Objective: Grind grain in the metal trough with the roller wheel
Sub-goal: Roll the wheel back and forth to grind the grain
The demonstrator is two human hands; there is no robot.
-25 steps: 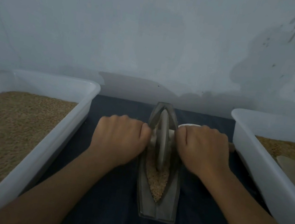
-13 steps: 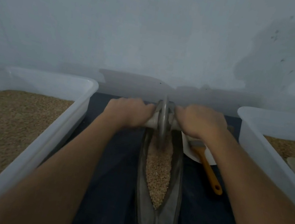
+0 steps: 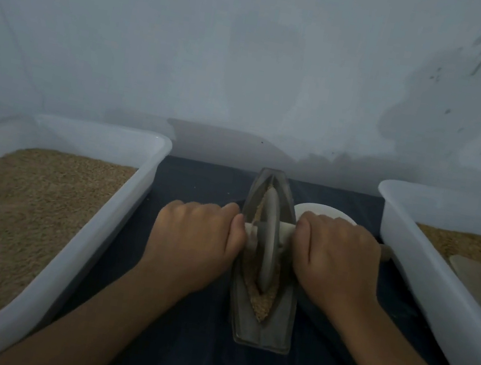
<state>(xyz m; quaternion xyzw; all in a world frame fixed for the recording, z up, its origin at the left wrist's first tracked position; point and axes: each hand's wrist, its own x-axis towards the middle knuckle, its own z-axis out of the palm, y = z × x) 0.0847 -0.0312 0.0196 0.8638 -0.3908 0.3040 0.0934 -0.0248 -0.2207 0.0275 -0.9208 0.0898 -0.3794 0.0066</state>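
Observation:
A narrow boat-shaped metal trough lies lengthwise on the dark cloth in the middle of the head view. Tan grain fills its channel. The grey roller wheel stands upright in the channel around the trough's middle. A pale axle handle runs through the wheel. My left hand grips the handle's left end, fingers curled. On the other side my right hand grips the right end the same way. Both forearms reach in from the bottom edge.
A white plastic tub full of grain stands on the left. Another white tub on the right holds grain and a pale flat scoop. A white dish sits behind my right hand. The wall is close behind.
Half a second ago the wheel was at the trough's far end; both hands have pulled it back toward me to the middle. An orange-handled brush seen then is hidden now.

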